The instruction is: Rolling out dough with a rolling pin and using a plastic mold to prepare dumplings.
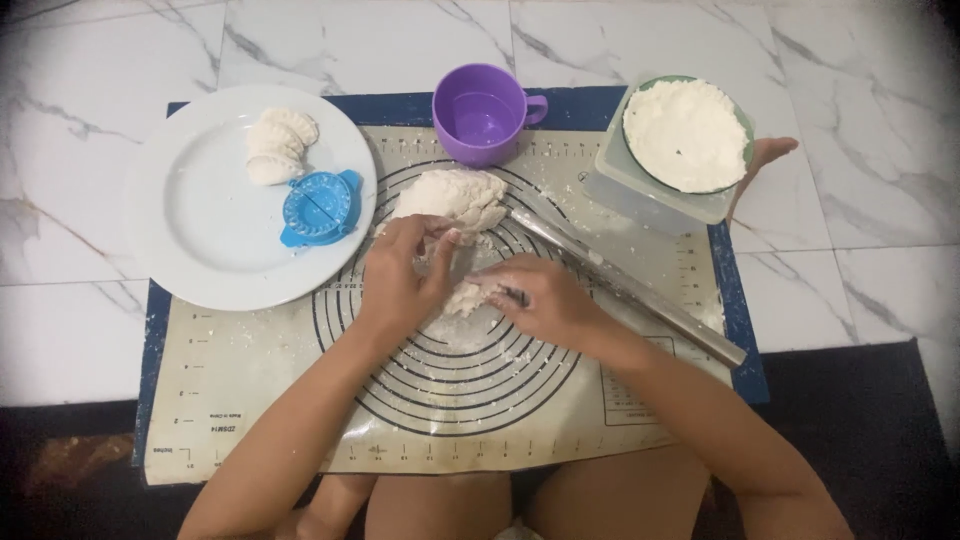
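Presently, a small, soft, sticky-looking dough piece (462, 297), probably best pinched at its edges, is grasped by left hand (400, 275) and right hand (540, 300) mid-mat (250, 400).

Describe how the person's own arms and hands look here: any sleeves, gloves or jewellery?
Both forearms are bare, no sleeves in view. The left hand and right hand wear no gloves; no rings, watch or bracelets can be seen. Traces of white flour cling to the fingers.
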